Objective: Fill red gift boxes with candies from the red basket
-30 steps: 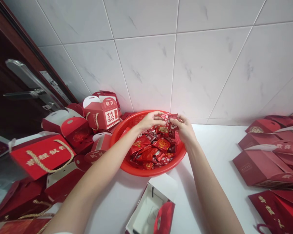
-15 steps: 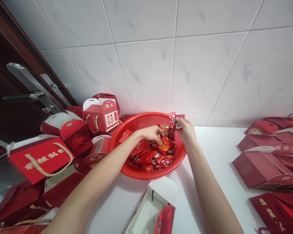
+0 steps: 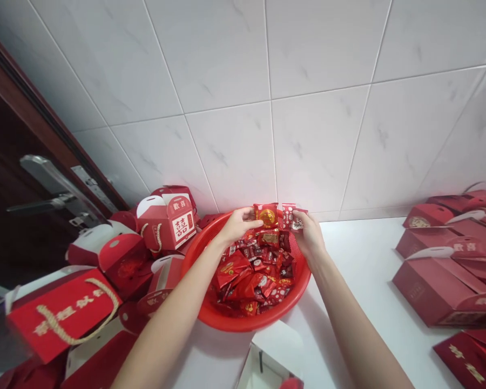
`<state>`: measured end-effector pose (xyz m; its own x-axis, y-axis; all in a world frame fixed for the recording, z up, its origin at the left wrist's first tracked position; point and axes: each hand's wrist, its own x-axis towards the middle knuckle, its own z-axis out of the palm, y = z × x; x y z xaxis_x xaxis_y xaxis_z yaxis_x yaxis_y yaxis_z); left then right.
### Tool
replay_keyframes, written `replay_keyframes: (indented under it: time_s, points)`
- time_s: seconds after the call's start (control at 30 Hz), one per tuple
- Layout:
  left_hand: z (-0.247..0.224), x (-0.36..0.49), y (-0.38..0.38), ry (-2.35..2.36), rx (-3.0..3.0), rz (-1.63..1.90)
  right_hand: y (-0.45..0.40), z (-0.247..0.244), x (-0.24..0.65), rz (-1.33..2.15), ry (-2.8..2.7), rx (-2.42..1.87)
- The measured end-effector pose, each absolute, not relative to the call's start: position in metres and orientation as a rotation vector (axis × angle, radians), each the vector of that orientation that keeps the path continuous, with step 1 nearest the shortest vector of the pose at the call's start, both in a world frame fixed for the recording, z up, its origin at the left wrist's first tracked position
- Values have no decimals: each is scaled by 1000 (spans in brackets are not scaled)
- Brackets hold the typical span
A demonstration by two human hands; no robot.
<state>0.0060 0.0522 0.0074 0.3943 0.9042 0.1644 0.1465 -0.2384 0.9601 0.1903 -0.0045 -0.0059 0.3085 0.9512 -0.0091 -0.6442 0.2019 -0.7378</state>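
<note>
Lifted out of the pile since the earlier frame, a gold-printed packet (image 3: 268, 215) is now raised by the left hand (image 3: 243, 222) to the level of the right hand, while the view is tilted a little further up the wall. It is pinched narrowly by the left hand, with the thumb laid across its near face and the other fingers mostly hidden behind. By the right hand (image 3: 308, 233), a dotted packet (image 3: 289, 218) is held together with a darker packet (image 3: 300, 217), thumb in front; whether anything more is tucked into that palm cannot be told. Between the two hands a narrow gap is left. Directly below them, a heap of similar packets (image 3: 251, 270) is contained in the red basket (image 3: 243, 324), which is set on the white counter (image 3: 358, 254); nearer the body, below both hands, a white-lined box (image 3: 279, 343) is partly cut off by the picture's edge. Judged by its look, the gold-printed packet should be found light, with a thin, slippery, crinkling wrapper that is easily creased, and perhaps a firmer filling. It is probably best taken by its flat edge, or lightly across the middle with thumb and fingertips; if squeezed hard, the contents could be crushed or the wrapper made to slide.
</note>
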Motion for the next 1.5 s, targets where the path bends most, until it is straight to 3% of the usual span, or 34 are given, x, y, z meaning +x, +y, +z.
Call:
replay_keyframes:
  time_s: [1.23, 1.5]
  points:
    - [6, 10, 46, 882, 1570, 867, -5, -6, 187, 1251, -621, -844]
    - [19, -7, 44, 918, 1813, 625, -10, -12, 187, 1246, -766, -936]
